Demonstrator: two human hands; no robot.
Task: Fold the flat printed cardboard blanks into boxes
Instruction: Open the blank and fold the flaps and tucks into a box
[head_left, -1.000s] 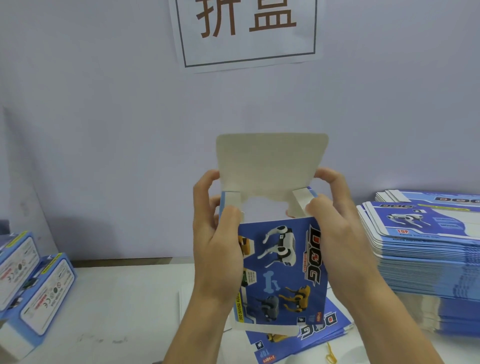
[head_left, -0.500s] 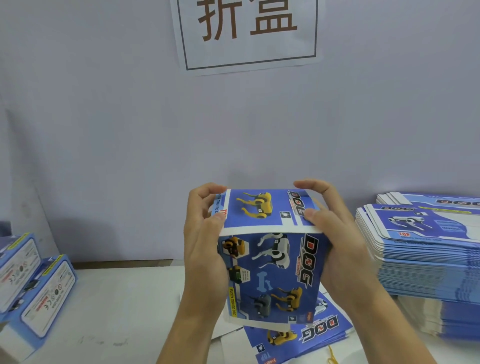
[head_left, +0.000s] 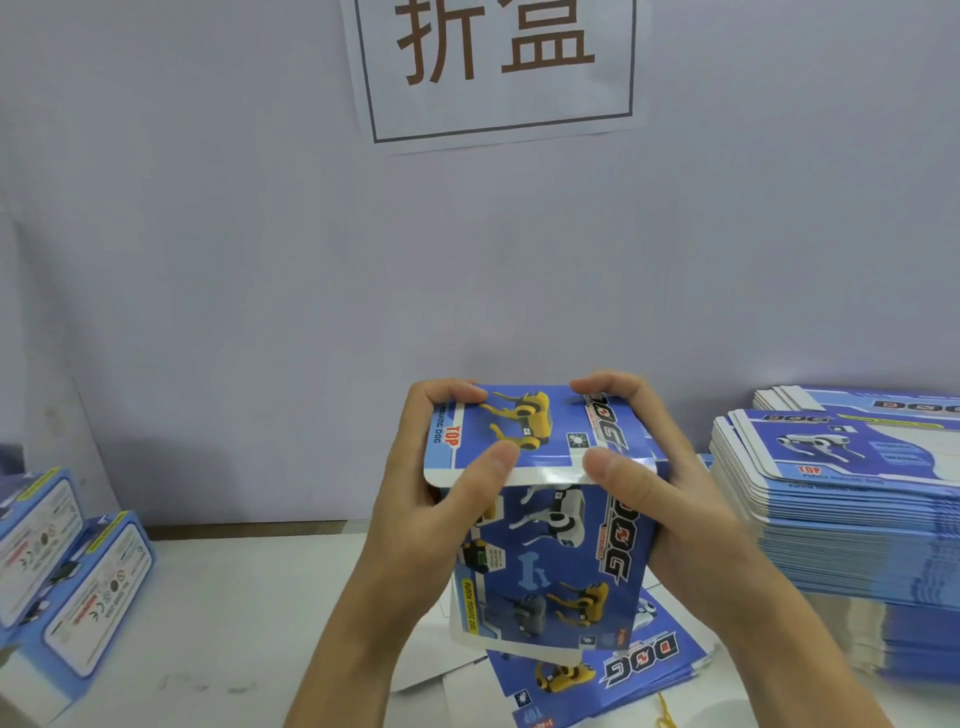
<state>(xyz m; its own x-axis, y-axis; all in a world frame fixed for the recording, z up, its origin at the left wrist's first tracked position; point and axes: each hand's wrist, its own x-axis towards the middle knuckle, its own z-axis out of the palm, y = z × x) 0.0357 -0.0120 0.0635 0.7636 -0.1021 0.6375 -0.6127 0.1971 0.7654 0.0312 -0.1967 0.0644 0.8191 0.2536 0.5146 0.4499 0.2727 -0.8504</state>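
A: Head cam: box held mid-air above the table, w/ lid flap down.
B: Grip?
A: Left hand and right hand both clasp it, thumbs on the lid's front edge.
B: Room?
A: Blank stack close on the right, done boxes far left, loose blanks below.

A plain pale lilac-grey wall fills most of the view, evenly lit with soft shadow low down. At 12 o'clock a white paper sign with a dark border and two large brown characters is stuck to it. A thin brown strip runs where the wall meets the white worktop, which spreads from 9 to 6 o'clock, faintly scuffed.
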